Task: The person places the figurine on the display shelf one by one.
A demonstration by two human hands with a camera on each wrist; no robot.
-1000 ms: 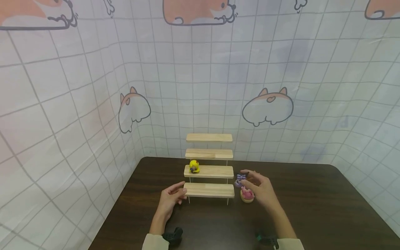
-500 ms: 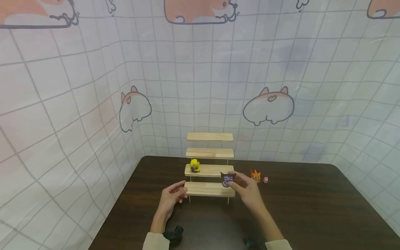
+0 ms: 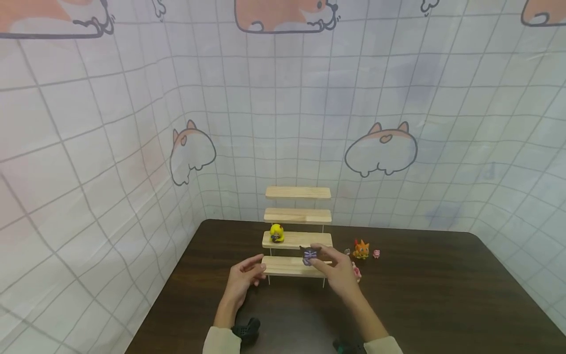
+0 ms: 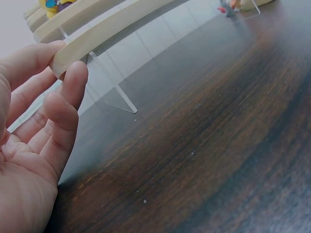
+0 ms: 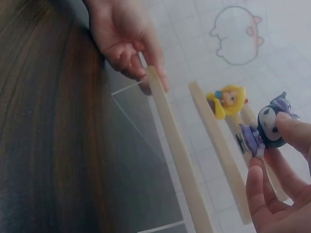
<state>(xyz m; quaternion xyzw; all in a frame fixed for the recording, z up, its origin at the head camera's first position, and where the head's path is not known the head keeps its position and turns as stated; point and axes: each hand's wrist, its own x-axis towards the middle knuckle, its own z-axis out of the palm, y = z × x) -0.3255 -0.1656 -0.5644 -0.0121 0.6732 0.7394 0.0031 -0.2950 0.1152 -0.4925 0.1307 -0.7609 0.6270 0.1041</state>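
Observation:
A tiered wooden display stand (image 3: 296,266) with clear side supports stands on the dark table. My left hand (image 3: 240,280) pinches the left end of its lowest shelf (image 4: 97,42) between thumb and fingers. Held by my right hand (image 3: 340,275) is a small black and purple figurine (image 5: 266,127) with a white face, raised over the right part of the lowest shelf. Its head sits between thumb and fingers in the right wrist view. On the second shelf from the bottom, at the left, sits a yellow-hooded figurine (image 3: 276,233).
Right of the stand are an orange figurine (image 3: 361,249), a tiny pink one (image 3: 376,253), a small greyish one (image 3: 347,251) and a pink one (image 3: 356,272) partly behind my right hand. A white gridded curtain (image 3: 292,123) hangs behind the table (image 3: 442,295).
My right hand has picked up the black and purple figurine from the table and carried it left over the lowest shelf. The left hand has stayed at the shelf's end.

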